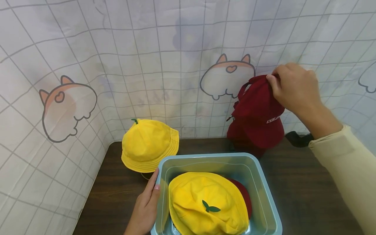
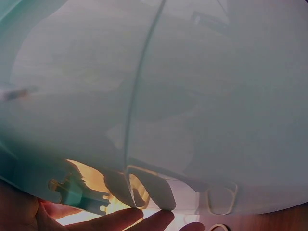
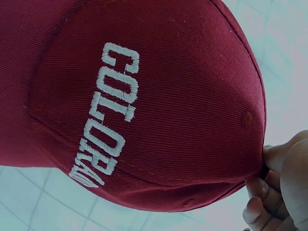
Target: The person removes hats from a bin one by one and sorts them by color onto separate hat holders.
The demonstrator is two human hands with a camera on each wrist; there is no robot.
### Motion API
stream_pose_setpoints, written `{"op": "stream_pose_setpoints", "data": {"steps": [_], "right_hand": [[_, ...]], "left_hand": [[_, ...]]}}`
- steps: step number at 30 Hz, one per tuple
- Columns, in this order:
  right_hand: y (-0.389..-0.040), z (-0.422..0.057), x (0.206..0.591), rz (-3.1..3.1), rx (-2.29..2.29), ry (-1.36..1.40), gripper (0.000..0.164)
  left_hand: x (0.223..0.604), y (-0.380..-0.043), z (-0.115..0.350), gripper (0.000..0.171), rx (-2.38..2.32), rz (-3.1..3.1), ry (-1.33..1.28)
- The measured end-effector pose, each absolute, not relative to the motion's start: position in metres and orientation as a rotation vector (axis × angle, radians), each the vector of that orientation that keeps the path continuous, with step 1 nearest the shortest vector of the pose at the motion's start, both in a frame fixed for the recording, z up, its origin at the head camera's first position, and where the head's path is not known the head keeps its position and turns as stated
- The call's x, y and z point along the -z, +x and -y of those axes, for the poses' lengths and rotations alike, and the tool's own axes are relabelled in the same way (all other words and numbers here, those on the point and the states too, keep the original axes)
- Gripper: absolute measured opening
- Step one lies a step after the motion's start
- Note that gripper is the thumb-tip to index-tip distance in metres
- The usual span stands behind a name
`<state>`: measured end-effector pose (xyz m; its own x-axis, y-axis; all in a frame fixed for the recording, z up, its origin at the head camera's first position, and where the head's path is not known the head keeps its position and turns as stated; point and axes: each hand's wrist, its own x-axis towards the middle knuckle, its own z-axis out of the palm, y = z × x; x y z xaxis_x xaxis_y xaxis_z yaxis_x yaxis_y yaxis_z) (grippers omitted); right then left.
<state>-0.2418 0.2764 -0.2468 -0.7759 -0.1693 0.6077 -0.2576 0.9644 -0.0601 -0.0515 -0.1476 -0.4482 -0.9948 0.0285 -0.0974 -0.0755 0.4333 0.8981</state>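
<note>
My right hand [image 1: 296, 88] pinches the top of a dark red baseball cap [image 3: 192, 110] at the back right. White stitched letters run across the cap's front, and its brim points down in the head view. More dark red fabric [image 1: 239, 138] shows below and behind it. With the thumb at the rim and fingers against the outer wall, my left hand [image 1: 144, 204] holds the left side of a light blue plastic bin [image 1: 265, 192]. Inside the bin lies a yellow bucket hat [image 1: 202, 192] with a green leaf sprout, partly covering a dark red piece [image 1: 245, 197].
Another yellow bucket hat [image 1: 148, 143] with a green sprout stands behind the bin at the left. A black curved object [image 1: 298, 139] lies at the back right of the dark wooden table [image 1: 102, 195]. A gridded white curtain [image 1: 164, 65] hangs behind the table.
</note>
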Motion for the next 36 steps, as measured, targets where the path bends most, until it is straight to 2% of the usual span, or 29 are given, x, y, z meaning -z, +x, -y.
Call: {"op": "stream_pose_setpoints", "data": {"steps": [36], "right_hand": [[-0.243, -0.304, 0.300, 2.616, -0.225, 0.245, 0.030]], "left_hand": [[0.447, -0.049, 0.146, 0.049, -1.623, -2.578, -0.054]]}}
